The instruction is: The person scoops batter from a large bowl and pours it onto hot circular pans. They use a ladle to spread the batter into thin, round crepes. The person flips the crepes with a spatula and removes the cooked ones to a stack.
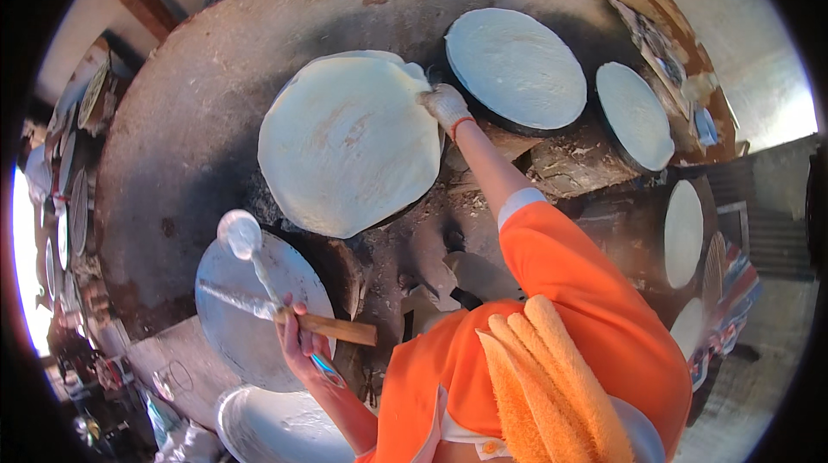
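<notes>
My right hand [444, 107], in a pale glove, grips the edge of a large, thin round flatbread [349, 148] at the griddle in the centre. The sheet is whitish with a few faint brown marks, and a dark pan rim shows below it. Lower left, my left hand [304, 338] is closed round a wooden-handled scraper [341, 328] whose long blade is coated white. The same hand holds a ladle [241, 234], its bowl smeared with white batter. Both tools hang over a bare, greyish round griddle [259, 351].
Two more griddles, one with a white sheet [516, 66] and one with a smaller sheet [634, 114], stand at the right. A basin [246, 428] of white batter sits lower left. A curved clay wall [172, 161] surrounds the stove. Round trays [684, 234] stand far right.
</notes>
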Tool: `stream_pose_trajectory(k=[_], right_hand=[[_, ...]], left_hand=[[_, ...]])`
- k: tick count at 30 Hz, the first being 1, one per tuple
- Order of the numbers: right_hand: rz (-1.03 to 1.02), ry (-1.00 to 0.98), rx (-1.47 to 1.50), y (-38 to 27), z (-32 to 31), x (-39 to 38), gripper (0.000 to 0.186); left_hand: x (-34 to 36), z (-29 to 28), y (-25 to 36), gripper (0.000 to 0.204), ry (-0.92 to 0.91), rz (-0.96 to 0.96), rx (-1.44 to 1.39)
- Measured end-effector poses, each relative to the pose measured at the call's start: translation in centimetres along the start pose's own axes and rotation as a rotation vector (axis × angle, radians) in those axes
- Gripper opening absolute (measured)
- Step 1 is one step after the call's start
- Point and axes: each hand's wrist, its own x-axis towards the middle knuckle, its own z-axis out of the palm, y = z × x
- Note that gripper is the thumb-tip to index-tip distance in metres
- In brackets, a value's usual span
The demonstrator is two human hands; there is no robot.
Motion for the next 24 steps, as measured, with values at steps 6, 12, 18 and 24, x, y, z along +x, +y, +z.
stream_pose_trajectory(k=[6, 12, 18, 24], right_hand=[[-0.558, 0.652, -0.385, -2.9, 2.9, -6.6, 0.036], [-0.774, 0.621, -0.031, -8.1, 2.4, -15.2, 0.024], [-0.742, 0.528, -0.083, -9.1, 2.7, -16.3, 0.027], [-0.394, 0.171, 0.184, -5.6, -1.0, -7.9, 0.051]], left_hand=[[-3.4, 1.5, 2.9, 0.036, 0.010, -0.010, 0.370], [-5.5, 2.7, 2.8, 0.046, -0.139, 0.250, 0.128], [-5.1, 5.3, 3.3, 0.033, 0.175, 0.037, 0.241], [-5.0, 3.5, 2.6, 0.040, -0.159, 0.122, 0.024]])
